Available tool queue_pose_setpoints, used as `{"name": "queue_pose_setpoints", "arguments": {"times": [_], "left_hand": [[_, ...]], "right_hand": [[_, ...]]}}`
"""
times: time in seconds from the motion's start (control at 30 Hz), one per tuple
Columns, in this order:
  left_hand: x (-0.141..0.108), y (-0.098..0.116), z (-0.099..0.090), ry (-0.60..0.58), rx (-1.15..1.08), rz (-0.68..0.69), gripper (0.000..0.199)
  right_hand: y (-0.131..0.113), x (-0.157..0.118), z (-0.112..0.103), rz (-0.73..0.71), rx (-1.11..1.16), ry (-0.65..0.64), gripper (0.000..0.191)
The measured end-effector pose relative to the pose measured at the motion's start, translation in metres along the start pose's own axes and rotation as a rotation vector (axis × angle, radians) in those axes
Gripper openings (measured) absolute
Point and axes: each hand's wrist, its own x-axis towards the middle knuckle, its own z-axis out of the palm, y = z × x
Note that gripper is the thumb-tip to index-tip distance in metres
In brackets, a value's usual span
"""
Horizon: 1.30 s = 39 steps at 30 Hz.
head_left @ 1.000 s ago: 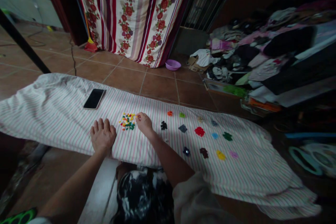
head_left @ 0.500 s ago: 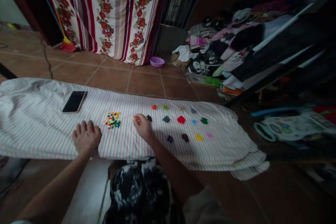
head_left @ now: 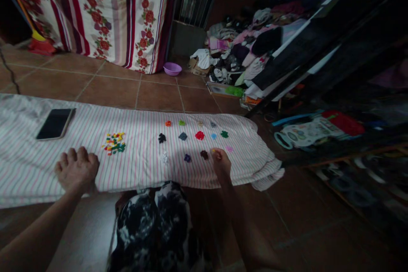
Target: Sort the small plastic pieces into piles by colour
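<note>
My left hand lies flat on the striped cloth, fingers stretched out, holding nothing. Just beyond it to the right is a mixed pile of small yellow, red, white and green plastic pieces. My right hand is pinched, with a speck of yellow, a small plastic piece, at the fingertips. It hovers over or touches the spot of the yellow pile, which it hides. Close by are brown pieces on its left and pink pieces on its right.
Several single-colour piles, among them black, red, dark green and white, sit in rows. A phone lies at left. Beyond the cloth are a purple basin and heaped clothes.
My right hand has moved right with the yellow piece, from beside the black pile to the yellow pile's spot. The white pile now shows. My left hand stays flat; the view has turned right.
</note>
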Motion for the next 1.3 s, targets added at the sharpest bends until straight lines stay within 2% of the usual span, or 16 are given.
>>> {"name": "queue_pose_setpoints", "arguments": {"times": [0.1, 0.17, 0.37, 0.63, 0.83, 0.93, 1.13, 1.3], "left_hand": [[-0.001, 0.001, 0.000, 0.032, 0.101, -0.012, 0.052], [-0.002, 0.002, -0.001, 0.012, 0.154, -0.014, 0.052], [-0.004, 0.008, -0.008, 0.020, 0.203, -0.002, 0.054], [-0.003, 0.007, -0.005, 0.024, 0.221, 0.000, 0.055], [-0.001, 0.004, 0.001, 0.017, 0.194, -0.017, 0.059], [-0.001, 0.004, 0.001, 0.038, 0.212, -0.005, 0.056], [-0.002, 0.004, 0.000, 0.043, 0.246, 0.014, 0.052], [-0.002, 0.003, 0.003, 0.066, 0.247, 0.014, 0.053]], "right_hand": [[0.021, 0.015, -0.013, 0.030, -0.036, 0.065, 0.036], [0.033, 0.024, -0.017, 0.047, -0.048, 0.070, 0.037], [0.059, 0.041, -0.014, 0.079, -0.046, 0.032, 0.042], [0.071, 0.043, -0.006, 0.051, -0.202, 0.004, 0.041], [0.071, 0.044, -0.005, 0.052, -0.174, -0.038, 0.042], [0.072, 0.043, -0.003, -0.007, -0.156, -0.050, 0.040], [0.077, 0.040, 0.003, -0.226, -0.215, -0.045, 0.034], [0.079, 0.039, 0.006, -0.279, -0.263, -0.022, 0.026]]}}
